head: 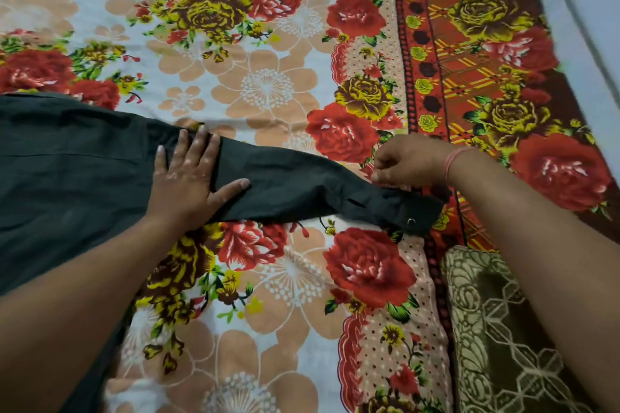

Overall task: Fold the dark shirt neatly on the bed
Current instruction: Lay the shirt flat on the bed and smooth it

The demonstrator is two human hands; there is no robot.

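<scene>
On dark shirt (67, 171), left hand (188, 178) flat, pins sleeve (302, 184); right hand (406, 161) pinches cuff (409, 208). Risk: pinch slips, sleeve folds crooked.

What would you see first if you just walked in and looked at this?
The sheet jumps out first, with big red and yellow roses everywhere. Across it, from the left, lies the dark shirt, its sleeve stretched out to the right. The left hand presses flat on the sleeve, and the right hand pinches its cuff end.
</scene>
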